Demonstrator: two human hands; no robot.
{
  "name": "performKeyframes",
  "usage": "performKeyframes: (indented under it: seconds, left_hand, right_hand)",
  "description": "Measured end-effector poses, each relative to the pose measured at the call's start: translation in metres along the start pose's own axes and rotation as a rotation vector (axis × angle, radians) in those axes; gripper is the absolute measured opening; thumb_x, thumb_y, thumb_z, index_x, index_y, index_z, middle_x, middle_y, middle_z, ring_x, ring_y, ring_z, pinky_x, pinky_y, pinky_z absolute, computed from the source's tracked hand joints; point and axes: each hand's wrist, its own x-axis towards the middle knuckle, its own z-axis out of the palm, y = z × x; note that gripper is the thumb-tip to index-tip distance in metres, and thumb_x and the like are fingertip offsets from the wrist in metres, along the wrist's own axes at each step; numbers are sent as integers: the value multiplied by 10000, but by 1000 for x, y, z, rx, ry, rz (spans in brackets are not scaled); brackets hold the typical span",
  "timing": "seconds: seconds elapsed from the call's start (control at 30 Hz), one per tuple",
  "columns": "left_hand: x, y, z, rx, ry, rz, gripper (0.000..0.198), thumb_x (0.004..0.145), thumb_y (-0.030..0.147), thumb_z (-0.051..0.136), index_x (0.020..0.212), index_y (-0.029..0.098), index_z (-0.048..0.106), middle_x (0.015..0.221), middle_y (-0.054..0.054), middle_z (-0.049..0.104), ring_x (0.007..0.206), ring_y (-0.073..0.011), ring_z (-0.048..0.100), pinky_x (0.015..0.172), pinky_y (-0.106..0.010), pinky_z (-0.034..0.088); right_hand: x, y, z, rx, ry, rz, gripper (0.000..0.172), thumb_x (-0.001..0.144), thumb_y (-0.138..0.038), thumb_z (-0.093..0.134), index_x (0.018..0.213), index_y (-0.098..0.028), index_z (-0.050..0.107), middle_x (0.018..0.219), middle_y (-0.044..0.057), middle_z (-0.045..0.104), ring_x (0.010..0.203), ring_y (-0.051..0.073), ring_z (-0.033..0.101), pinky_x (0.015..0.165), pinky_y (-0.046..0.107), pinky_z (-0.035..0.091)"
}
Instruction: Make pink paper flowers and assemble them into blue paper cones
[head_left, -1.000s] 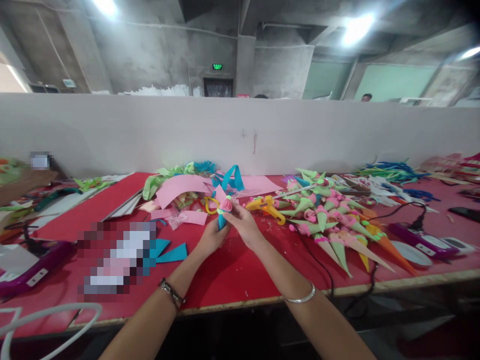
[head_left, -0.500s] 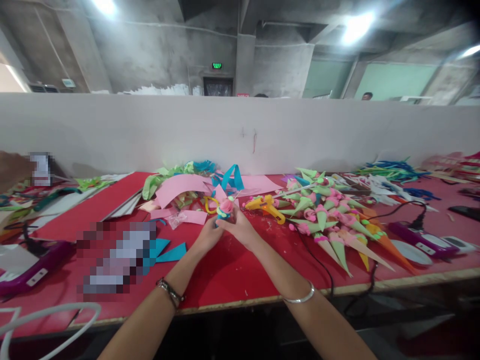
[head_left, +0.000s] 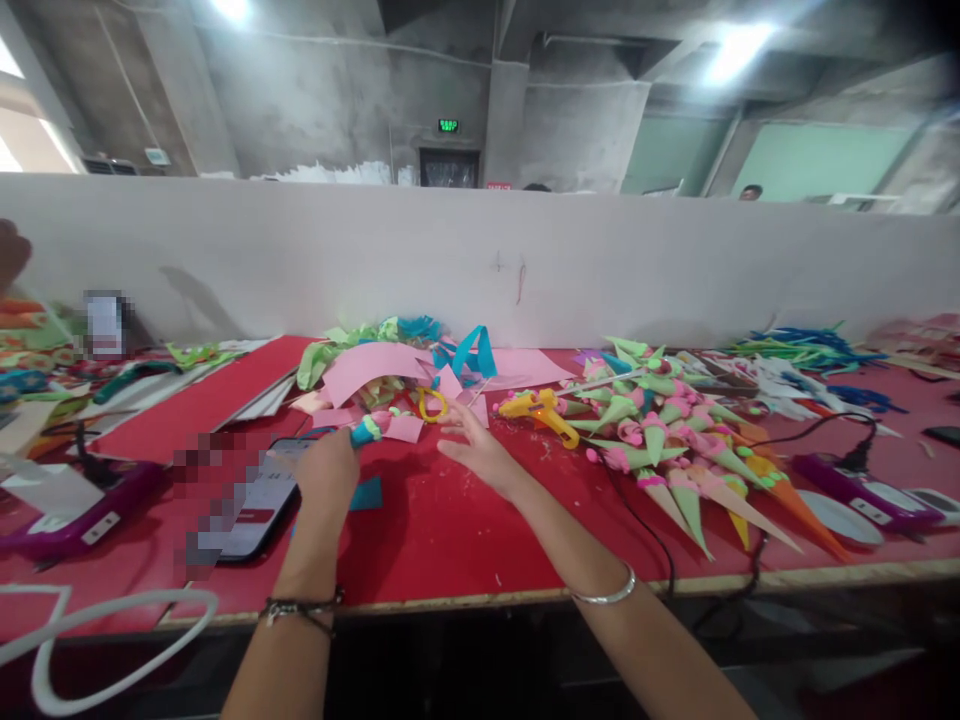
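My left hand (head_left: 328, 472) is closed around a small blue paper cone (head_left: 364, 432) topped with green and a pink flower, held over the left-middle of the red table. Beneath that wrist lie a smartphone (head_left: 262, 505) and a blue paper piece (head_left: 367, 494). My right hand (head_left: 480, 455) is empty, its fingers apart, just above the red surface. Close to its fingertips are yellow loop handles (head_left: 433, 405), probably of scissors, partly among pink paper (head_left: 379, 370). Right of that hand rests a yellow glue gun (head_left: 541, 412).
A heap of finished paper cones (head_left: 660, 430) with pink flowers covers the right side. Purple power strips (head_left: 862, 490) lie at both ends, with black cords trailing. A white partition (head_left: 337, 255) closes off the back. At far left another person's hand (head_left: 11, 255) shows.
My left hand has moved left and toward me with the blue cone. My right hand has let go of it and spread its fingers. The view has shifted slightly.
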Motion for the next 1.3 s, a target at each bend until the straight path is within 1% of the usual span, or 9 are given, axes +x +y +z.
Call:
performKeyframes:
  seconds: [0.1,0.2,0.37,0.43,0.57,0.7,0.9,1.07,1.3]
  left_hand:
    - [8,-12,-2,272,36,-60,159,707,306,516,733,155,558,775,-177,609,790,-350,568,668,-445,375]
    - [12,-13,-3,331,-25,-10,182,704,328,520,732,155,569,757,-176,623,751,-322,588,645,-382,393]
    - [16,16,-6,318,83,145,185,706,315,513,772,157,581,718,-117,623,759,-272,578,689,-349,369]
    - [18,32,-5,146,19,226,199,715,344,489,696,160,563,630,-64,594,665,-213,562,607,-281,367]
    - [18,58,12,-470,-229,348,371,722,459,455,495,165,453,472,10,465,483,-113,445,498,-226,319]
    - [12,66,38,-879,-436,318,372,676,460,542,484,159,437,440,41,411,455,-75,381,484,-208,296]
    - [8,61,60,-1035,-530,252,377,661,454,579,490,154,427,431,52,380,432,-58,346,449,-202,261]
    - [8,60,63,-1091,-526,198,363,630,409,632,477,146,435,416,56,369,416,-48,328,427,-197,228]
    - [4,65,65,-1233,-563,154,409,577,441,664,467,150,399,398,76,322,390,-34,288,413,-193,195]
  right_hand:
    - [2,4,-1,6,0,2,604,662,-330,626,1210,-259,384,1074,59,517,976,171,519,827,357,431]
    - [4,10,-1,31,18,-26,551,671,-317,620,1182,-273,418,1037,40,535,949,159,526,825,348,427]
    - [7,12,-1,60,31,-53,504,675,-299,611,1150,-279,445,984,16,544,918,141,522,832,319,410]
    - [8,9,-2,63,74,-71,474,674,-286,605,1124,-274,457,960,7,546,895,135,521,828,308,406]
    - [8,3,-3,38,180,-143,398,679,-279,596,1063,-257,495,875,-2,541,797,125,524,754,278,431]
    - [6,-1,-5,-36,214,-233,291,717,-262,559,1008,-244,556,875,12,543,757,121,532,678,248,449]
    - [4,-5,-7,-262,312,-354,160,731,-211,544,867,-203,627,827,34,568,747,137,547,634,241,455]
    - [1,-10,-8,-426,353,-408,93,724,-166,546,760,-182,630,742,30,574,698,144,544,621,249,441]
    - [-2,-15,-7,-546,353,-480,99,761,-172,502,756,-183,600,736,27,553,699,142,528,621,245,423]
